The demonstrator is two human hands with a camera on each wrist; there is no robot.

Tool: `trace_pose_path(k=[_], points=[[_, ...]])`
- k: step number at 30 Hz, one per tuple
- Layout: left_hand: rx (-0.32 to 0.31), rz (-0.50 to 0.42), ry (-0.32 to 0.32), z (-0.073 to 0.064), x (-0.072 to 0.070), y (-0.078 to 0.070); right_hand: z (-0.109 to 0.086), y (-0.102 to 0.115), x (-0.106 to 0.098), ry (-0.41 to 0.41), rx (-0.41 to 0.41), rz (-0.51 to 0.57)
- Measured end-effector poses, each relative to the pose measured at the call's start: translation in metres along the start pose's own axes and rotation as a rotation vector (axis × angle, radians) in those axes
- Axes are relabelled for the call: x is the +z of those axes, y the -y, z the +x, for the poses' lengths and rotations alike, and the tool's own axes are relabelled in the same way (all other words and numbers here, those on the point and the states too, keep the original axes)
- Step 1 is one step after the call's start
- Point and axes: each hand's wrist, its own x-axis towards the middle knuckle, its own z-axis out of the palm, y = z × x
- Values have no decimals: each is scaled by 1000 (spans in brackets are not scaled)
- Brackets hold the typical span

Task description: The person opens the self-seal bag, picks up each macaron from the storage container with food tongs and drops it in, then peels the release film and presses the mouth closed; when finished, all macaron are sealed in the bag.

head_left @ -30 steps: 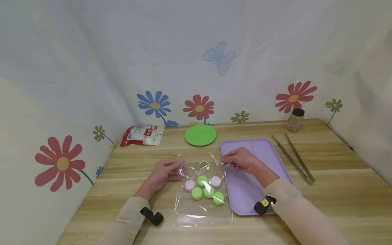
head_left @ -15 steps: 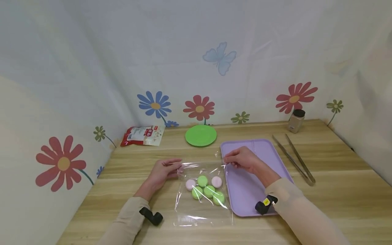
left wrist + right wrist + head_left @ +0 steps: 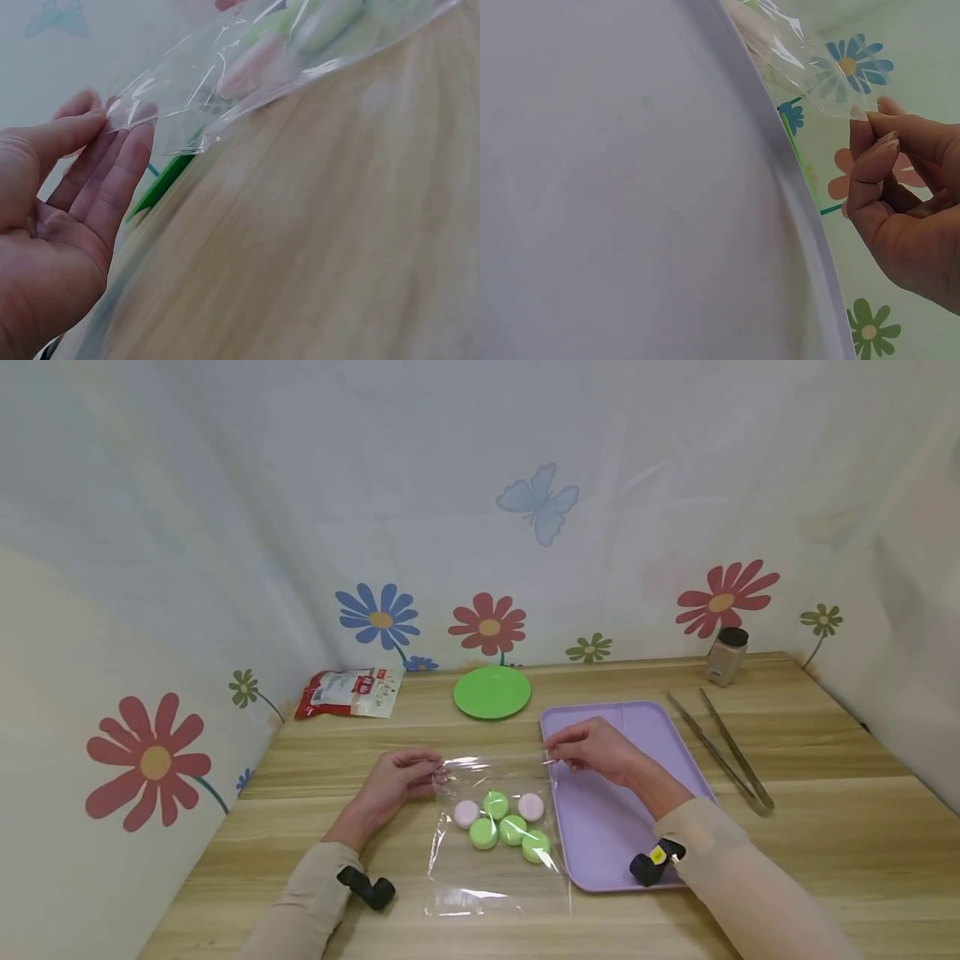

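A clear plastic bag (image 3: 480, 878) lies in front of me with several round macarons inside, some green (image 3: 513, 830) and two pale pink (image 3: 531, 807). My left hand (image 3: 393, 787) pinches the bag's far left corner between thumb and fingertips, its other fingers stretched out below in the left wrist view. At the far right corner, my right hand (image 3: 594, 750) pinches the film with thumb and forefinger; the rest of its fingers are curled. Between the two hands the bag's top edge runs nearly straight.
Right of the bag lies a purple tray (image 3: 600, 827), partly under my right arm. Metal tongs (image 3: 723, 752) and a dark-lidded jar (image 3: 727, 657) stand farther right. Behind are a green plate (image 3: 492, 692) and a red-and-white food packet (image 3: 349, 692). A flowered curtain (image 3: 480, 485) closes the back.
The bag's crumpled top edge has been drawn out smooth and straight between my hands. Both hands keep their pinch on the corners and have barely shifted; the macarons stay in place.
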Motion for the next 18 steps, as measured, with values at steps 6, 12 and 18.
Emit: trace_pose_path(k=[6,12,18], points=[[18,27,53,1,-4,0,-1,1,-2,7,-37,-17],[35,65,90,2,-7,0,-2,2,-2,7,-67,-89],[56,93,96,-1,-6,-2,-5,6,0,3,-75,-163]])
